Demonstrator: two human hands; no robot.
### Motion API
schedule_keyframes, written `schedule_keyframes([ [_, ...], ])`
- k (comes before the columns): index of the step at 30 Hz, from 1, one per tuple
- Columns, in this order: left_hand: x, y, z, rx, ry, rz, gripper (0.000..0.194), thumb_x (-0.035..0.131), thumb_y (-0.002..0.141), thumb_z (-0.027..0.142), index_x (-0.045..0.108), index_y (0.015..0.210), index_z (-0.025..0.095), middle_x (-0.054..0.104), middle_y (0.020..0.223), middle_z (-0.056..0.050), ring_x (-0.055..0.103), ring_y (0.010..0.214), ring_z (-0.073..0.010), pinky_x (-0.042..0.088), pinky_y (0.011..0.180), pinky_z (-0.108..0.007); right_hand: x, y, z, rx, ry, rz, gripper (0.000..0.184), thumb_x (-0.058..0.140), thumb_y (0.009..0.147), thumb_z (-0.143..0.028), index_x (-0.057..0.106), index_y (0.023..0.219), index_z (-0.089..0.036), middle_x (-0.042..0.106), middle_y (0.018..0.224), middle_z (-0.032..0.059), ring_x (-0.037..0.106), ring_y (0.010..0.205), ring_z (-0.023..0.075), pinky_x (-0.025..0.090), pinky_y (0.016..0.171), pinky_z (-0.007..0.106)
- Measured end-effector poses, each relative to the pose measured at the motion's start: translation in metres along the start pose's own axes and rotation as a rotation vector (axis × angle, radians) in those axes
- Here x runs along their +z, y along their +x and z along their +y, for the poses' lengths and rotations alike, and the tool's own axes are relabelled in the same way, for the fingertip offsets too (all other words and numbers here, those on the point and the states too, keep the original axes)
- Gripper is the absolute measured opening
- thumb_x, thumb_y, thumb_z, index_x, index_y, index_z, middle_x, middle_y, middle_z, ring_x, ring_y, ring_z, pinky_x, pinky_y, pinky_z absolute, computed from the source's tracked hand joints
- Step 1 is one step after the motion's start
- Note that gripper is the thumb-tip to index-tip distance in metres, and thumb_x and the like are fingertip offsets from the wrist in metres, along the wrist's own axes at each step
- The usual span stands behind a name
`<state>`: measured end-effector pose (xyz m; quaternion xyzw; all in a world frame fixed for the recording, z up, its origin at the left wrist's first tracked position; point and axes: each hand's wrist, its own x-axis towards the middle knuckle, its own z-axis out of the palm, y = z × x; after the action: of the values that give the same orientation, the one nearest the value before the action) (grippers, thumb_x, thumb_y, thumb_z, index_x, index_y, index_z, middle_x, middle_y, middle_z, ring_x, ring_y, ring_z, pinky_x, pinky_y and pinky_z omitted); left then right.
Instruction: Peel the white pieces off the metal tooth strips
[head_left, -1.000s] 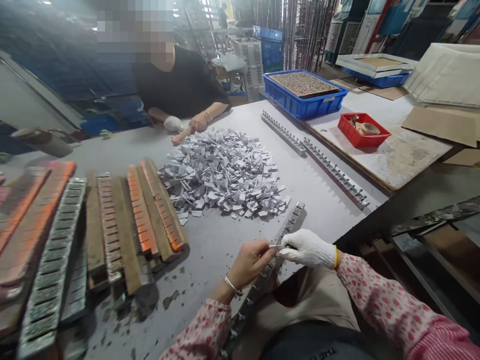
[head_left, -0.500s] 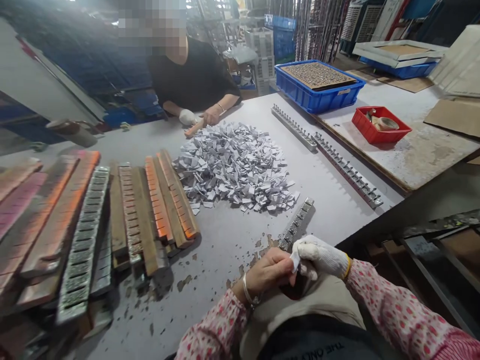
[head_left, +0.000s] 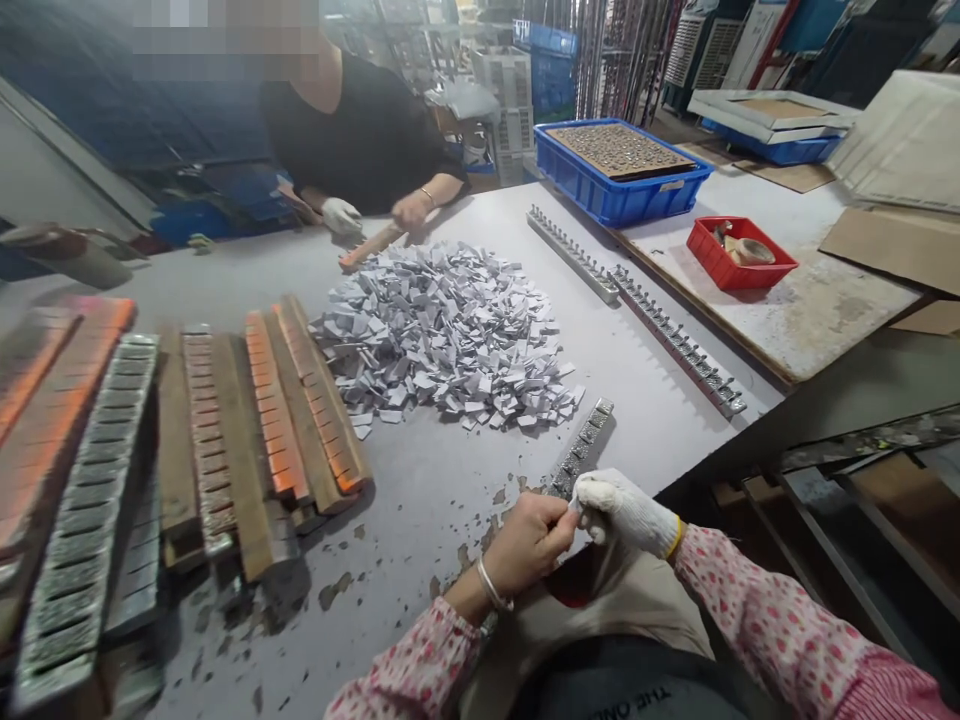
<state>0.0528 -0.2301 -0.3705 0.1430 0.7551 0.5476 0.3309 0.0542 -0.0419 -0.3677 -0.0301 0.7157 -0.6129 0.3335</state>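
Observation:
My left hand (head_left: 529, 540), bare and with a bracelet at the wrist, is closed with thumb and forefinger pinched. Against its fingertips is my right hand (head_left: 616, 508), in a white knit glove, also closed. A small white piece (head_left: 576, 505), mostly hidden by the fingers, is pinched between the two. Just beyond the hands a slotted metal bar (head_left: 585, 447) slants away across the table; its near end is hidden. A dark reddish object (head_left: 574, 585) shows below the hands, too covered to name. Farther off lies a heap of small white flat pieces (head_left: 450, 335).
Slotted bars, some sprayed orange (head_left: 274, 410), are stacked at left. Two metal bars with upright pegs (head_left: 675, 340) lie at right. Beyond them are a blue crate (head_left: 622, 200) and a red bin (head_left: 742, 275). Across the table a co-worker (head_left: 367, 140) holds a bar (head_left: 371, 245).
The view has swung right, so everything sits farther left. My fingers have closed in on the white piece, which shows less now. The co-worker's gloved hand has moved apart from the bar.

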Motion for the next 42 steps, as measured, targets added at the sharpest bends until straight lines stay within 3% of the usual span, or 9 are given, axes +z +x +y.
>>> schedule_keyframes([
  [4, 0.004, 0.012, -0.012, -0.006, -0.055, 0.200, 0.044, 0.035, 0.082, 0.055, 0.060, 0.095, 0.021, 0.063, 0.100, 0.000, 0.052, 0.089, -0.0016, 0.040, 0.085, -0.014, -0.036, 0.015, -0.024, -0.098, -0.438, 0.239, 0.049, 0.035, 0.096, -0.052, 0.056, 0.078, -0.012, 0.052, 0.059, 0.0021, 0.049, 0.054, 0.0110, 0.036, 0.056, 0.023],
  [7, 0.008, 0.018, -0.021, -0.010, -0.043, 0.156, 0.057, 0.041, 0.081, 0.044, 0.033, 0.136, 0.030, 0.039, 0.144, 0.001, 0.035, 0.134, -0.0096, 0.028, 0.127, -0.034, -0.071, 0.031, -0.033, -0.071, -0.991, 0.448, 0.046, 0.031, 0.098, -0.048, 0.057, 0.080, -0.014, 0.060, 0.072, 0.0037, 0.055, 0.067, 0.0132, 0.035, 0.063, 0.025],
  [12, 0.016, 0.019, -0.024, -0.035, 0.024, 0.074, 0.069, 0.043, 0.077, 0.029, 0.023, 0.143, 0.026, 0.030, 0.150, 0.000, 0.023, 0.141, -0.0127, 0.016, 0.136, -0.044, -0.086, 0.049, -0.038, 0.138, -1.574, 0.365, 0.041, 0.029, 0.100, -0.043, 0.062, 0.098, -0.018, 0.066, 0.093, 0.0069, 0.063, 0.087, 0.0212, 0.034, 0.064, 0.029],
  [21, 0.003, 0.027, -0.030, -0.041, -0.043, 0.107, 0.057, 0.046, 0.079, 0.044, 0.039, 0.134, 0.030, 0.047, 0.136, -0.004, 0.048, 0.122, -0.0119, 0.045, 0.116, -0.039, -0.063, 0.060, -0.050, 0.297, -1.621, 0.271, 0.037, 0.039, 0.095, -0.031, 0.068, 0.094, -0.008, 0.065, 0.087, 0.0195, 0.065, 0.086, 0.0359, 0.048, 0.070, 0.043],
  [24, -0.024, 0.053, -0.032, -0.082, 0.072, 0.364, 0.040, 0.043, 0.081, 0.038, 0.054, 0.118, 0.025, 0.055, 0.123, -0.006, 0.053, 0.090, -0.0056, 0.049, 0.083, -0.024, -0.056, 0.060, -0.055, 0.307, -1.617, 0.288, 0.037, 0.038, 0.096, -0.031, 0.067, 0.096, -0.008, 0.065, 0.090, 0.0199, 0.064, 0.088, 0.0354, 0.048, 0.071, 0.042],
  [30, -0.059, 0.103, -0.039, 0.016, 0.150, 0.673, 0.024, 0.045, 0.080, 0.030, 0.065, 0.088, 0.019, 0.060, 0.101, -0.005, 0.045, 0.081, -0.0021, 0.035, 0.077, -0.018, -0.069, 0.047, -0.051, 0.248, -1.524, 0.344, 0.044, 0.030, 0.101, -0.044, 0.062, 0.099, -0.015, 0.066, 0.093, 0.0105, 0.064, 0.089, 0.0259, 0.043, 0.069, 0.033],
  [34, -0.057, 0.090, -0.031, 0.026, -0.055, 0.714, 0.032, 0.046, 0.079, 0.043, 0.057, 0.100, 0.022, 0.059, 0.080, 0.001, 0.049, 0.067, 0.0003, 0.040, 0.066, -0.012, -0.059, 0.036, -0.032, -0.097, -1.354, 0.493, 0.046, 0.034, 0.099, -0.052, 0.061, 0.108, -0.016, 0.063, 0.090, 0.0106, 0.058, 0.083, 0.0206, 0.040, 0.072, 0.031],
  [39, -0.036, 0.049, -0.012, 0.032, -0.722, 0.336, 0.034, 0.060, 0.069, 0.044, 0.053, 0.091, 0.020, 0.045, 0.062, 0.008, 0.041, 0.051, 0.0023, 0.035, 0.049, -0.010, 0.001, 0.032, -0.042, -0.714, -1.324, 0.326, 0.028, 0.047, 0.095, -0.041, 0.064, 0.099, -0.019, 0.061, 0.086, 0.0063, 0.052, 0.078, 0.0186, 0.034, 0.070, 0.033],
  [42, -0.029, 0.029, -0.013, -0.002, -0.668, 0.249, 0.045, 0.057, 0.071, 0.058, 0.056, 0.095, 0.019, 0.048, 0.065, 0.006, 0.041, 0.052, 0.0025, 0.035, 0.051, -0.010, 0.018, 0.029, -0.054, -0.784, -0.964, 0.420, 0.028, 0.044, 0.096, -0.034, 0.060, 0.084, -0.016, 0.059, 0.077, 0.0037, 0.052, 0.073, 0.0144, 0.037, 0.070, 0.029],
])
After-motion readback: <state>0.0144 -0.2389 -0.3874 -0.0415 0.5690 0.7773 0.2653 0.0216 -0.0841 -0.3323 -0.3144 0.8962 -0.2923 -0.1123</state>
